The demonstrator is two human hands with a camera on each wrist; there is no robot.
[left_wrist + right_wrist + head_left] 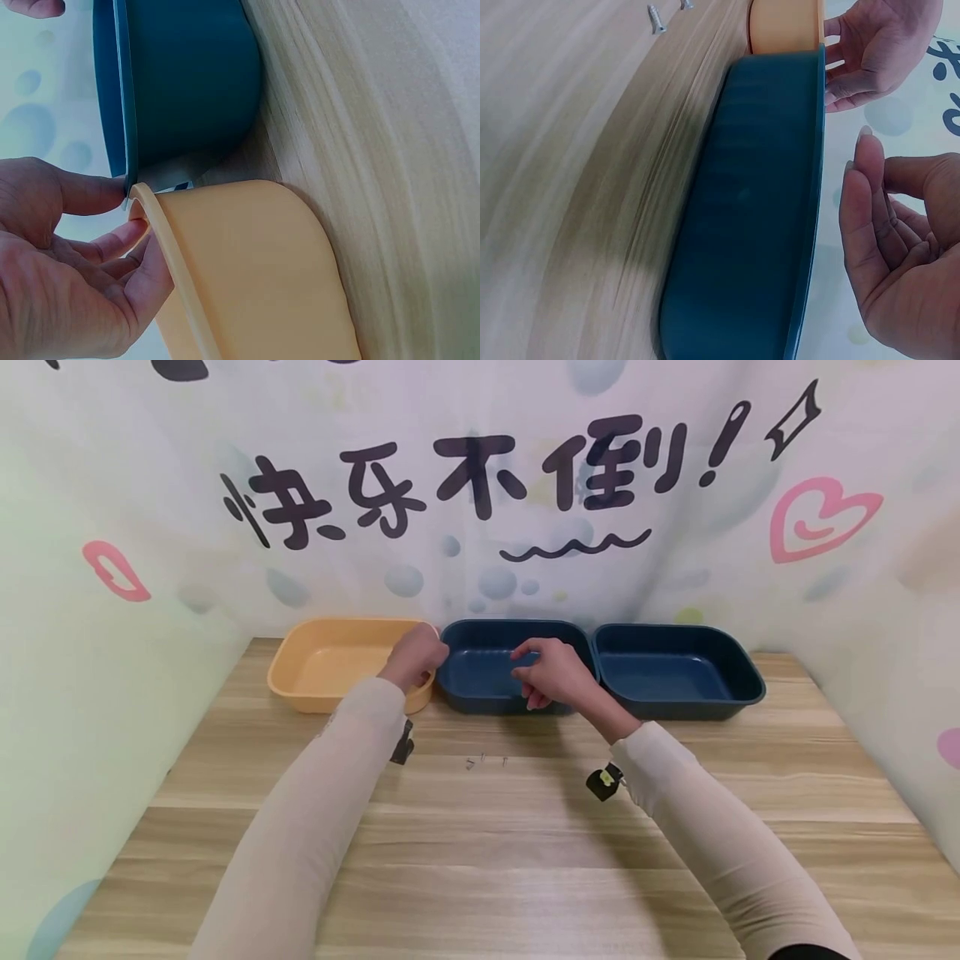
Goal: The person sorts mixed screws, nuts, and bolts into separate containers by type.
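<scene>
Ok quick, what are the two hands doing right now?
Left hand: fingers loosely curled at the yellow tub's corner rim, thumb on the middle blue tub, gripping nothing.
Right hand: over the middle blue tub, fingers relaxed, empty.

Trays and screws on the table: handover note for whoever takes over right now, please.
Left hand: over the right end of the yellow tray, thumb at the rims where it meets the middle blue tray; holds nothing.
Right hand: above the middle blue tray, fingers loosely curled, nothing seen in it.
Second blue tray sits at far right.
Small screws lie on the table in front.
Done: trays show nothing inside.
Left: the screws.
</scene>
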